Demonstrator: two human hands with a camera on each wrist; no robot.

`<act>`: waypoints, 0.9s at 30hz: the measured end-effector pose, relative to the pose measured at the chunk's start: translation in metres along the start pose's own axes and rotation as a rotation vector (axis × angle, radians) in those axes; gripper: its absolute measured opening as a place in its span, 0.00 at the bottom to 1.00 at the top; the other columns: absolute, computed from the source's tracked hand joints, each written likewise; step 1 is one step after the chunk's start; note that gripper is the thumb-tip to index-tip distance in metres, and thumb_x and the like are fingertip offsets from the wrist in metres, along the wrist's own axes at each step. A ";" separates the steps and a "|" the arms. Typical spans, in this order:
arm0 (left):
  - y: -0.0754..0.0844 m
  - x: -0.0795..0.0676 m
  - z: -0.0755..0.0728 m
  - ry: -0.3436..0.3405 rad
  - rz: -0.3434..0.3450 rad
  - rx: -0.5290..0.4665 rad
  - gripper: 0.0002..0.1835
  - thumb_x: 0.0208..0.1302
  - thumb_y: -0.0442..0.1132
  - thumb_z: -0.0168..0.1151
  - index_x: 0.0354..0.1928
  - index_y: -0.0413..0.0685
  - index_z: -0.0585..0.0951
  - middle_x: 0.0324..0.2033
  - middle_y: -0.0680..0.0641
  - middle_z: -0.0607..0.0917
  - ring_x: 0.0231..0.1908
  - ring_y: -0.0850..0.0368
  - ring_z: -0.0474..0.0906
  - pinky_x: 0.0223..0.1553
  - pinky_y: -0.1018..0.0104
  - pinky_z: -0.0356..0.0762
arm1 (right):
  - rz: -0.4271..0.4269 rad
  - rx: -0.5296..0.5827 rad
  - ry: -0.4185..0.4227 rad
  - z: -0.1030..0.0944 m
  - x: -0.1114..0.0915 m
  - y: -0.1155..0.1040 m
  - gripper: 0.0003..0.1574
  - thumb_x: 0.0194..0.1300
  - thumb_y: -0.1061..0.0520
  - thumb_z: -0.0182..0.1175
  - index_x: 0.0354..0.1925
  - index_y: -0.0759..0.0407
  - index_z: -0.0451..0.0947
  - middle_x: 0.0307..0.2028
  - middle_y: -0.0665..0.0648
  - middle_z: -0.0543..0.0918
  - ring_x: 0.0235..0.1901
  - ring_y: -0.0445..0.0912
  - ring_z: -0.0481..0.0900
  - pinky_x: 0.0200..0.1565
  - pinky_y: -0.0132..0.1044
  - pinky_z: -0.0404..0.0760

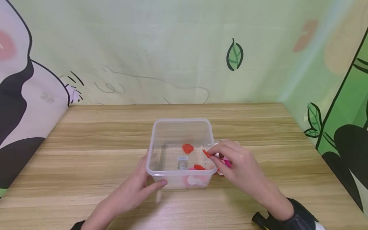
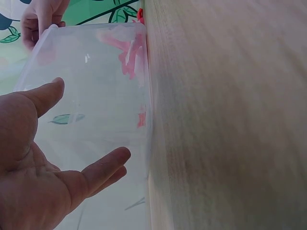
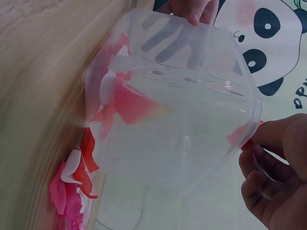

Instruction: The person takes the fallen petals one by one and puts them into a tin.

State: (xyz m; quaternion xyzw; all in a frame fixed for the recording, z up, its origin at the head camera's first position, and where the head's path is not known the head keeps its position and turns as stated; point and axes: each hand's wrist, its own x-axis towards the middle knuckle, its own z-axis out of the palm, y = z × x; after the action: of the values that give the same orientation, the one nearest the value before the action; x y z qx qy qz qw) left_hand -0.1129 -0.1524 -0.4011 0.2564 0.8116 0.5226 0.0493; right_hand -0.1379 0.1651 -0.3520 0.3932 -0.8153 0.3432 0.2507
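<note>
A clear plastic box (image 1: 184, 174) without a lid stands on the table, holding red, pink and white petals. My left hand (image 1: 141, 185) rests against its left side, thumb toward the front. In the left wrist view the fingers (image 2: 105, 167) of that hand are fairly straight and spread along the wall. At the right rim, my right hand (image 1: 237, 159) pinches a red petal (image 1: 206, 153) between thumb and index finger. One red petal (image 1: 187, 148) shows apart in the box, and another (image 1: 199, 167) lies near its front right.
Right of the box, partly hidden behind my right hand, is a loose pile of petals (image 3: 72, 191) in pink, white and red. The wood-grain table (image 1: 100, 127) runs back to a printed cloth (image 1: 161, 51) with panda and leaf drawings.
</note>
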 end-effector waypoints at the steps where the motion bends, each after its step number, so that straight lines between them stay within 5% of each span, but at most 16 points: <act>1: 0.000 0.000 0.000 0.001 0.000 0.002 0.57 0.69 0.37 0.69 0.82 0.72 0.37 0.70 0.47 0.61 0.59 0.48 0.76 0.57 0.54 0.80 | 0.008 -0.001 -0.008 0.000 0.000 0.000 0.15 0.58 0.70 0.73 0.41 0.57 0.86 0.40 0.50 0.86 0.35 0.39 0.80 0.36 0.26 0.81; 10: 0.000 0.000 0.001 -0.006 -0.001 -0.035 0.56 0.70 0.37 0.68 0.83 0.72 0.37 0.70 0.46 0.61 0.59 0.50 0.77 0.56 0.57 0.80 | -0.002 -0.040 0.043 -0.004 0.000 -0.002 0.18 0.54 0.70 0.75 0.44 0.60 0.86 0.42 0.53 0.87 0.34 0.42 0.82 0.35 0.28 0.82; 16: -0.001 -0.001 0.000 -0.006 -0.007 -0.017 0.56 0.70 0.38 0.68 0.83 0.72 0.38 0.71 0.47 0.60 0.60 0.47 0.76 0.57 0.56 0.79 | 0.107 -0.162 0.051 -0.018 0.000 0.005 0.17 0.55 0.70 0.75 0.43 0.59 0.86 0.37 0.51 0.86 0.32 0.41 0.78 0.27 0.28 0.76; 27: -0.001 0.000 0.000 0.004 -0.008 0.019 0.58 0.69 0.38 0.70 0.82 0.73 0.37 0.70 0.49 0.61 0.59 0.48 0.75 0.58 0.54 0.79 | 0.434 -0.323 -0.234 -0.034 -0.004 0.034 0.11 0.63 0.63 0.71 0.45 0.62 0.85 0.36 0.55 0.85 0.31 0.48 0.78 0.30 0.40 0.79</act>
State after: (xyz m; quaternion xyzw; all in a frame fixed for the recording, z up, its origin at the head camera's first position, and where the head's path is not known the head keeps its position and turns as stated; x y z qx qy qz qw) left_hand -0.1130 -0.1527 -0.4016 0.2528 0.8176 0.5151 0.0474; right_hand -0.1588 0.2086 -0.3455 0.2017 -0.9477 0.2070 0.1351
